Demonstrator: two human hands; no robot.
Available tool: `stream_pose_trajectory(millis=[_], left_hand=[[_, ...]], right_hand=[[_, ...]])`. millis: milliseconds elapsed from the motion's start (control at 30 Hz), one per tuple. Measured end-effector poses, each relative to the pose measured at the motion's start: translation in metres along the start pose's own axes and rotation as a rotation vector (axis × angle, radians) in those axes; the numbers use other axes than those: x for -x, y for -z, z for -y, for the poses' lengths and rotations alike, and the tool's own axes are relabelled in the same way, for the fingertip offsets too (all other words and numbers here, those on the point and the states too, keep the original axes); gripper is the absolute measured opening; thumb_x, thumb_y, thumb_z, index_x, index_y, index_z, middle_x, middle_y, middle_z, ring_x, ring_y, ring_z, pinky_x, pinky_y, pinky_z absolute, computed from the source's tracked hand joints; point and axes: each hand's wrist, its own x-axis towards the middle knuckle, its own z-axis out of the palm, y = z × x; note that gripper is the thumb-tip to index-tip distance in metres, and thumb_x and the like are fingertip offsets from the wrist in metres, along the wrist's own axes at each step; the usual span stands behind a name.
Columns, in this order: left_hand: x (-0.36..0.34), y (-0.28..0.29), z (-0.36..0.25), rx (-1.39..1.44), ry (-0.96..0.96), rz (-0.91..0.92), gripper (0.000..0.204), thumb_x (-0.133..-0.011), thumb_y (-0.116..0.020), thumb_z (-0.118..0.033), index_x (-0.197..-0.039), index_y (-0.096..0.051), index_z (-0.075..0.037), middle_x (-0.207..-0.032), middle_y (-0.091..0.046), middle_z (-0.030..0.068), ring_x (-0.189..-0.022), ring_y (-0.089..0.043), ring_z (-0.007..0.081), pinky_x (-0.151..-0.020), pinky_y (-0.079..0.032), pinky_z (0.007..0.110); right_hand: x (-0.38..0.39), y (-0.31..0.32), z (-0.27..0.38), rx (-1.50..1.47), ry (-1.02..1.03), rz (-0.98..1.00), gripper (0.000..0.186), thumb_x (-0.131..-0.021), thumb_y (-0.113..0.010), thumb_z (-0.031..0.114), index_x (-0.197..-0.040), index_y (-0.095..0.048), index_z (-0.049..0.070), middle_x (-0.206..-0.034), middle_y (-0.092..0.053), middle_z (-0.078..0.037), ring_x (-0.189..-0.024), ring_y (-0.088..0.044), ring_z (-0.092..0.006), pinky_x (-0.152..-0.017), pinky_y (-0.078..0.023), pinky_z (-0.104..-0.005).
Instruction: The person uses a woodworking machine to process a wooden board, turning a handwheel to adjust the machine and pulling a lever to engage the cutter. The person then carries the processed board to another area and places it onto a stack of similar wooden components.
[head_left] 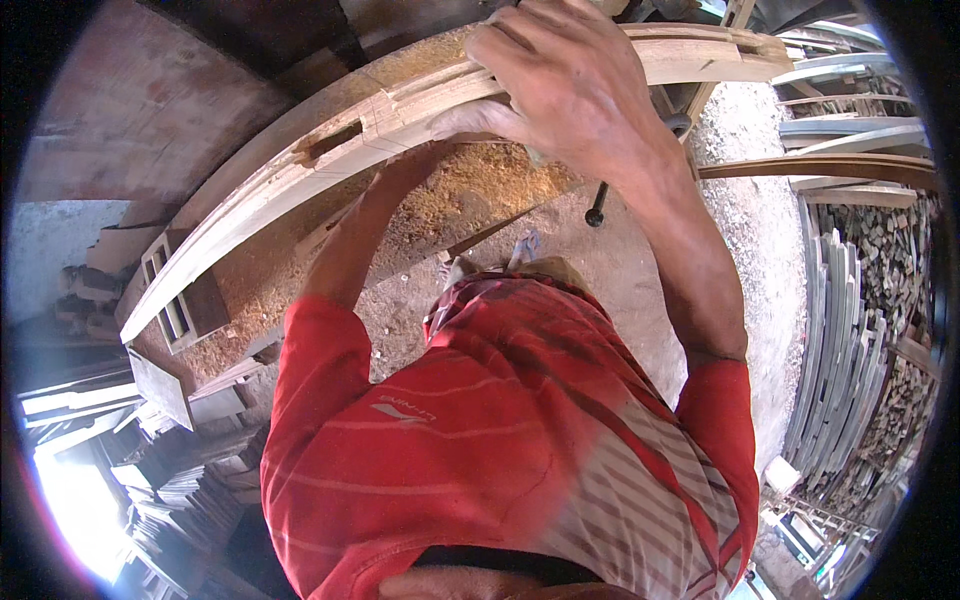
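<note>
The right hand point(560, 85) lay across the top of a long pale wooden beam point(300, 170) that ran from the lower left up to the upper right of the view, resting on a dark desk point(150, 130). Its fingers point(500, 45) were curled over the far edge of the beam, gripping it, with the thumb stretched along the near face. A rectangular mortise slot point(330, 142) was cut into the beam to the left of that hand. The left hand was hidden under the beam; only its forearm point(360, 230) showed, so its fingers' state could not be told. Sawdust point(470, 185) lay heaped on the floor below. Stacked grey planks point(850, 330) stood at the right.
</note>
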Motion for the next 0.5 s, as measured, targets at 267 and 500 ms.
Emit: stream_pose_trajectory(millis=[267, 500], left_hand=[[-0.002, 0.03, 0.018, 0.028, -0.103, -0.001, 0.036, -0.086, -0.069, -0.018, -0.118, -0.063, -0.002, -0.114, -0.059, 0.018, -0.109, -0.059, 0.0355, -0.086, -0.051, 0.047], [0.028, 0.064, 0.011, -0.014, -0.157, -0.069, 0.036, -0.086, -0.07, -0.017, -0.118, -0.063, -0.002, -0.113, -0.059, 0.0178, -0.109, -0.059, 0.0355, -0.085, -0.052, 0.046]], right_hand=[[0.01, -0.025, 0.016, -0.024, 0.011, -0.318, 0.045, -0.074, -0.075, 0.051, -0.086, -0.064, 0.009, -0.082, -0.064, -0.004, -0.08, -0.062, -0.0184, -0.076, -0.046, -0.0364], [0.042, -0.01, 0.058, -0.007, -0.01, -0.257, 0.034, -0.095, -0.061, 0.041, -0.083, -0.068, 0.01, -0.085, -0.067, -0.006, -0.079, -0.061, -0.013, -0.077, -0.044, -0.0333]])
